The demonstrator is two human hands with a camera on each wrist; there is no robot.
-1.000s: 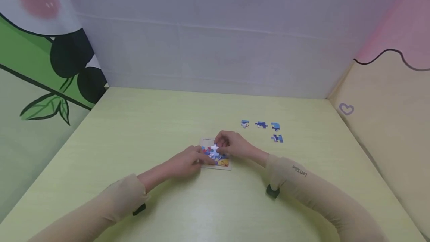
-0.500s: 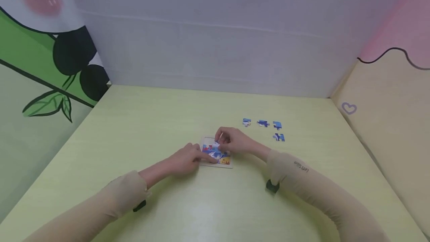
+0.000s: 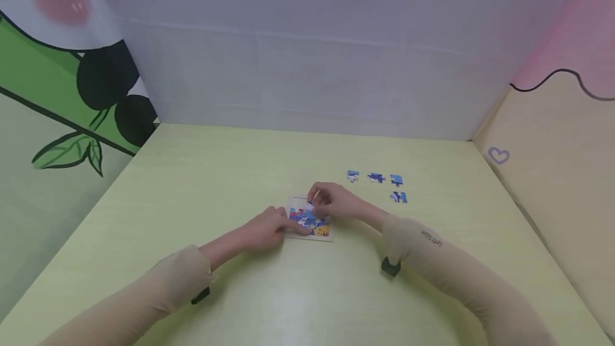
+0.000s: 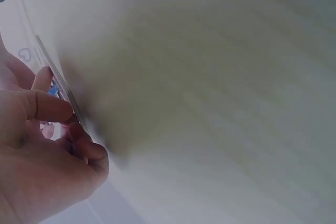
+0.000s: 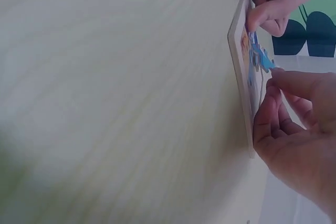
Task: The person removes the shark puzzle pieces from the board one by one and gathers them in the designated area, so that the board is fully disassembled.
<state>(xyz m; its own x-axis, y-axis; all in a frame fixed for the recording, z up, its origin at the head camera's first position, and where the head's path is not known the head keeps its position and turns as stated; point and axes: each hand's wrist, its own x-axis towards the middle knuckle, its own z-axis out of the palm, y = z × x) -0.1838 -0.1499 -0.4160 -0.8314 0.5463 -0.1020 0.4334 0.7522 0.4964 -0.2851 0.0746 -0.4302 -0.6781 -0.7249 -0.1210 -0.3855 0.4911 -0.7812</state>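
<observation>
A small jigsaw puzzle board (image 3: 323, 238) with a pale wooden rim lies flat on the table, partly filled with blue, red, white and yellow pieces. At its left edge, my left hand (image 3: 263, 230) holds the board, thumb laid over the picture and the other fingers curled by the rim. My right hand (image 3: 340, 202) is over the board's upper right part. In the right wrist view, its thumb and forefinger pinch a blue puzzle piece (image 5: 266, 62), which is tilted above the board. The fingers hide part of that piece and of the board's far right corner.
Several loose puzzle pieces lie beyond the right hand, among them a blue and white one (image 3: 353, 175), a dark blue one (image 3: 376, 177) and a nearer one (image 3: 399, 196). A pale upright panel (image 3: 307, 79) borders the table's back; printed panels stand at both sides.
The pinched piece, earlier lifted and plainly visible over the board's middle, is now lower and mostly covered by the right fingers. The left thumb stays on the board. The head view shifted slightly.
</observation>
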